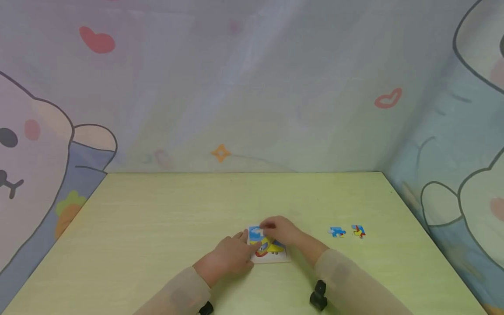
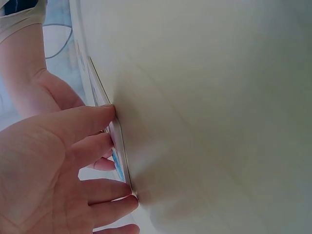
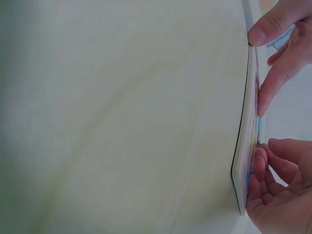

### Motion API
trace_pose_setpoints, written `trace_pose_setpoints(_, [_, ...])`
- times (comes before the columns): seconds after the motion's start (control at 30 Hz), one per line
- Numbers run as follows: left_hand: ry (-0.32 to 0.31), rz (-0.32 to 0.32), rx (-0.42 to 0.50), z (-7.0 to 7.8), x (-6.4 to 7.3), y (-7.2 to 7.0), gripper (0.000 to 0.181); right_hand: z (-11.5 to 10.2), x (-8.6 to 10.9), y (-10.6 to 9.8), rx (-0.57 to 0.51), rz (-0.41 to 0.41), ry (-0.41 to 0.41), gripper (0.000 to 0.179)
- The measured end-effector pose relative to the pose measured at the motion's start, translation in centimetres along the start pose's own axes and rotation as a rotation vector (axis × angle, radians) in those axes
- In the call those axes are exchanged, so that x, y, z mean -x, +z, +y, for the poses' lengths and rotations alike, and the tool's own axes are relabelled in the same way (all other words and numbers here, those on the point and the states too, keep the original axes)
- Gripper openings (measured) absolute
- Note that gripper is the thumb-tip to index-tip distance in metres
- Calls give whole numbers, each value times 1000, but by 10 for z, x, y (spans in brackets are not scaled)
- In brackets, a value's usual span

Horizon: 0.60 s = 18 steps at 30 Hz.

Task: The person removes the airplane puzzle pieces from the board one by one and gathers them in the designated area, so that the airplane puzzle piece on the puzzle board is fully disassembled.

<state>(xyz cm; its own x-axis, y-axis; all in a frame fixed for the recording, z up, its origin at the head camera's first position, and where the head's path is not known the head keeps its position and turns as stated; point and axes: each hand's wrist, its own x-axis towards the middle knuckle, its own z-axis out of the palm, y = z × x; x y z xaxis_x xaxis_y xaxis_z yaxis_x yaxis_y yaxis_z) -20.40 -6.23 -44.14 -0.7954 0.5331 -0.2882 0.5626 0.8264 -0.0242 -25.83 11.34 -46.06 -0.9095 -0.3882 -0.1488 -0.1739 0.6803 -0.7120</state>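
Note:
A small jigsaw puzzle (image 1: 269,258) in a white-edged board, with a yellow airplane on blue sky, lies on the table in the head view. My left hand (image 1: 230,258) steadies it from the left, its index finger extended over the picture and the thumb at the near edge. In the left wrist view the left hand's fingers (image 2: 105,192) touch the board's side. My right hand (image 1: 281,229) reaches over the far right part, curled fingertips pinching at a puzzle piece that the hand mostly hides. Two loose puzzle pieces, one blue (image 1: 337,232) and one red-and-yellow (image 1: 358,231), lie to the right.
The pale wooden table (image 1: 165,210) extends around the puzzle. A printed cloth backdrop (image 1: 252,87) with cartoon animals stands behind the table and along its sides. Black wrist devices (image 1: 319,295) show at both sleeves.

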Motion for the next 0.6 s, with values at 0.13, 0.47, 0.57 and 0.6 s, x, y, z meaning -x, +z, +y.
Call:
trace_pose_setpoints(0.13, [0,-1,8,0,0,0,52,-2,-1,0,-17,12,17,19])
trace_pose_setpoints(0.47, [9,-7,15,-3,-1,-2,52,-8,-7,2,-102,76,50,12])
trace_pose_setpoints(0.57, [9,-6,21,-3,-1,-1,52,-7,-8,4,-123,93,31,14])
trace_pose_setpoints(0.6, [8,-5,19,-2,-1,-2,51,-7,-8,4,-130,96,25,15])
